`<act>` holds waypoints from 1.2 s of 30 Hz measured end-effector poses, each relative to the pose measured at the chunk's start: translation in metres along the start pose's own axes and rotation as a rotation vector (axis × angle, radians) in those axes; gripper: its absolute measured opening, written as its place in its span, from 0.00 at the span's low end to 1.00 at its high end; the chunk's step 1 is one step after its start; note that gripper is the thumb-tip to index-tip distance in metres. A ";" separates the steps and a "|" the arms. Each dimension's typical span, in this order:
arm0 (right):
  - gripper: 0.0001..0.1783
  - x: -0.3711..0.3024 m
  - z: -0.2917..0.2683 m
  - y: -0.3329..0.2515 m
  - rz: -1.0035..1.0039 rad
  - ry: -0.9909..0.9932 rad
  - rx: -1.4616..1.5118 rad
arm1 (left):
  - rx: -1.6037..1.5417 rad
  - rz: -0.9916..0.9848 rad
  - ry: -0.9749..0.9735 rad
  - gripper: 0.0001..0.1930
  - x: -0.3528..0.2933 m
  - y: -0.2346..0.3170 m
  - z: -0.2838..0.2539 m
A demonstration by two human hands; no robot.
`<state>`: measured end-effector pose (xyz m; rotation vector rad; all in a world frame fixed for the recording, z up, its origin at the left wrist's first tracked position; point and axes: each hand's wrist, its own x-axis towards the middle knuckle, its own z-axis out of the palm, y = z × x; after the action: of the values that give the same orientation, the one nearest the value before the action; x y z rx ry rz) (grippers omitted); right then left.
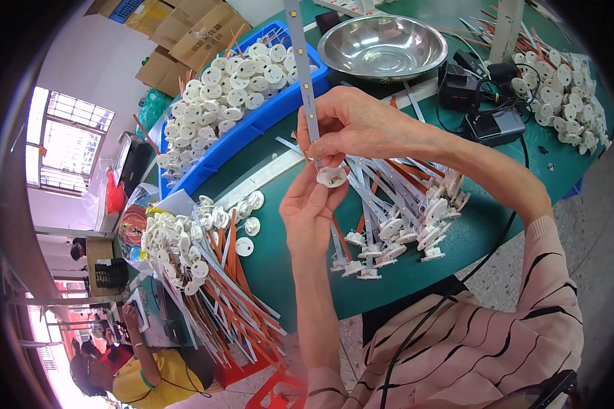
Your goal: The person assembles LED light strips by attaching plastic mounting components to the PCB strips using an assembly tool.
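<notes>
One LED strip (305,73) rises from mid-frame to the top edge, its lower end pinched by the right hand (344,128), while the left hand (308,213) pinches the white cap (331,178) below. It looks light and bendable; the stiffer cap seems the safer hold

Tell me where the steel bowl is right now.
In the head view, the steel bowl is at the top, right of centre, just right of the blue bin and beyond the right hand.
</notes>
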<state>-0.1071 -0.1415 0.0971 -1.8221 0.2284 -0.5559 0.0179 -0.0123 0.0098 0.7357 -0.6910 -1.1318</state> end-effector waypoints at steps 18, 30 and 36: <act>0.04 -0.004 0.018 0.010 -0.046 0.013 -0.270 | -0.041 0.080 0.074 0.20 -0.008 -0.005 0.007; 0.05 -0.003 0.028 0.016 -0.129 0.053 -0.390 | 0.007 0.094 0.173 0.17 -0.010 -0.004 0.007; 0.04 -0.003 0.035 0.019 -0.228 0.071 -0.500 | 0.070 0.111 0.243 0.16 -0.011 -0.005 0.010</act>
<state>-0.0904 -0.1169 0.0708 -2.3338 0.2215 -0.7741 0.0042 -0.0046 0.0099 0.8678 -0.5607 -0.9026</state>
